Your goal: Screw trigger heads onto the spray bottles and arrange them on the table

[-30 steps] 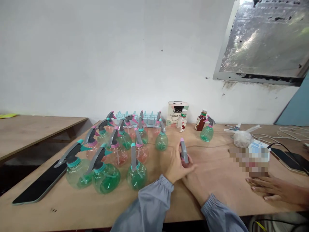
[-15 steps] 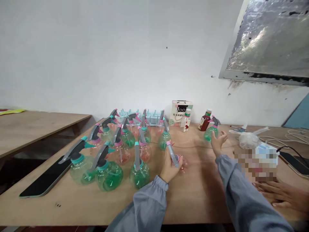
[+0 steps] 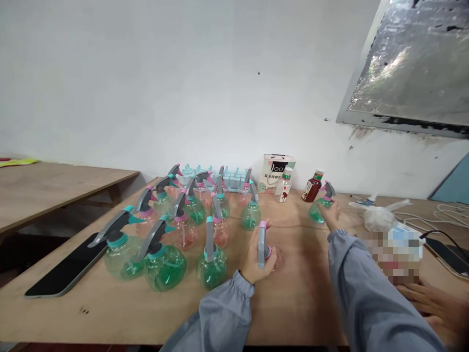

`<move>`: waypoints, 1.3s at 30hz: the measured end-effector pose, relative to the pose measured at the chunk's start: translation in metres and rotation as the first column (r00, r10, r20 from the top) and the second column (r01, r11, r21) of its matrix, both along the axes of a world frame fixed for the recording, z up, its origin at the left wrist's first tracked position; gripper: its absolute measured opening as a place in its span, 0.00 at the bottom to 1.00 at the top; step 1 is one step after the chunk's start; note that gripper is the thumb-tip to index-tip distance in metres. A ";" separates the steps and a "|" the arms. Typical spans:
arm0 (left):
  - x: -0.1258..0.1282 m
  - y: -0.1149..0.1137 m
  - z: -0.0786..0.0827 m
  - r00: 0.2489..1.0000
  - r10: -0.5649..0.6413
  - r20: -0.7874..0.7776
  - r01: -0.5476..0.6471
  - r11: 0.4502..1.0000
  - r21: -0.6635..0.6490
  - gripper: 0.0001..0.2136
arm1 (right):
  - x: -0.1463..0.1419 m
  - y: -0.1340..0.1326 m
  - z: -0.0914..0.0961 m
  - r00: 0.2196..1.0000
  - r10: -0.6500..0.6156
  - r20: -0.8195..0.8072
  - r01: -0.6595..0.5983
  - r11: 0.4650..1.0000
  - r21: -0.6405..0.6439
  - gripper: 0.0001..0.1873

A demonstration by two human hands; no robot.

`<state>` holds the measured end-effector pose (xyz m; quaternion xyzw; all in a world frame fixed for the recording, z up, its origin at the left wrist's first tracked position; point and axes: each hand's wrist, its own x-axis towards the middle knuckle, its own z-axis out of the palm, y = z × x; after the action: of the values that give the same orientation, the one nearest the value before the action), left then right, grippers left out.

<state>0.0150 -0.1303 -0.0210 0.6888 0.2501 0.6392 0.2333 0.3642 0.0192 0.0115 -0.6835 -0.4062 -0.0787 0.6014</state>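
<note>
Left hand [image 3: 255, 261] closed around pink spray bottle [image 3: 262, 244], upright on table [image 3: 293, 303]. Right hand [image 3: 331, 217], 1 o'clock of it, touches green spray bottle [image 3: 317, 210]; whether it is closed cannot be told. Judgement: grip the belly, not the trigger, to avoid tipping.

Pink bottle [image 3: 262, 239] body — mostly behind left hand [image 3: 252, 264]; blurred patch [image 3: 388, 254] unreadable.

Plywood table [image 3: 300, 303] and its load.
Spray bottles [image 3: 164, 266] clustered left; dark phone [image 3: 58, 274] at left edge; carton [image 3: 276, 173] and cables [image 3: 445, 212] toward the wall.
</note>
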 end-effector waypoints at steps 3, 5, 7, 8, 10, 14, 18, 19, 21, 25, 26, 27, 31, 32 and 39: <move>-0.004 0.000 0.008 0.998 0.023 0.065 -0.023 1.000 0.003 0.26 | -0.031 -0.029 -0.029 0.999 0.033 0.000 -0.033 0.999 -0.004 0.37; -0.008 -0.002 0.014 0.996 0.061 0.071 -0.056 0.996 -0.066 0.23 | -0.059 -0.057 -0.051 0.991 0.128 0.036 -0.131 0.989 0.067 0.38; -0.014 -0.008 0.020 0.995 0.073 0.061 -0.065 0.990 -0.124 0.22 | -0.089 -0.088 -0.069 0.973 0.214 0.080 -0.224 0.963 0.147 0.36; -0.017 -0.012 0.023 0.997 0.063 0.053 -0.054 0.988 -0.147 0.21 | -0.104 -0.101 -0.076 0.963 0.243 0.113 -0.260 0.951 0.166 0.35; -0.024 -0.022 0.030 1.000 0.007 0.031 0.000 0.980 -0.198 0.19 | -0.127 -0.124 -0.085 0.939 0.299 0.172 -0.326 0.931 0.166 0.30; -0.037 -0.039 0.043 0.997 -0.073 0.000 0.070 0.963 -0.261 0.15 | -0.150 -0.143 -0.086 0.912 0.352 0.212 -0.388 0.907 0.165 0.25; -0.043 -0.044 0.051 0.997 -0.071 -0.012 0.065 0.961 -0.269 0.17 | -0.149 -0.143 -0.084 0.896 0.394 0.204 -0.426 0.891 0.154 0.25; -0.042 -0.044 0.052 0.996 -0.083 -0.020 0.074 0.961 -0.268 0.19 | -0.148 -0.143 -0.084 0.890 0.411 0.198 -0.442 0.885 0.145 0.26; -0.040 -0.045 0.053 0.994 -0.098 -0.054 0.082 0.968 -0.235 0.19 | -0.145 -0.142 -0.085 0.879 0.440 0.184 -0.466 0.874 0.137 0.26; -0.035 -0.046 0.055 0.996 0.020 -0.083 -0.033 0.988 -0.154 0.13 | -0.143 -0.143 -0.087 0.875 0.454 0.167 -0.477 0.869 0.133 0.26; -0.034 -0.046 0.055 0.996 0.042 -0.080 -0.053 0.987 -0.152 0.14 | -0.143 -0.143 -0.088 0.876 0.452 0.165 -0.474 0.870 0.133 0.26; -0.034 -0.046 0.056 0.996 0.043 -0.080 -0.056 0.986 -0.158 0.14 | -0.144 -0.143 -0.088 0.877 0.452 0.164 -0.473 0.871 0.132 0.26; -0.034 -0.045 0.055 0.994 -0.024 -0.110 0.008 0.989 -0.148 0.10 | -0.144 -0.143 -0.089 0.881 0.443 0.164 -0.465 0.876 0.132 0.27; -0.034 -0.045 0.055 0.996 -0.007 -0.091 -0.005 0.991 -0.135 0.10 | -0.144 -0.143 -0.089 0.882 0.441 0.168 -0.463 0.877 0.128 0.26; -0.027 -0.046 0.047 0.997 0.071 0.007 -0.071 0.997 -0.032 0.10 | -0.146 -0.144 -0.088 0.878 0.429 0.212 -0.463 0.872 0.157 0.26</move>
<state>-0.0117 -0.1763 0.0263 0.6731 0.2835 0.6459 0.2223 0.2184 -0.1248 -0.0760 -0.4969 -0.5929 -0.0364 0.6326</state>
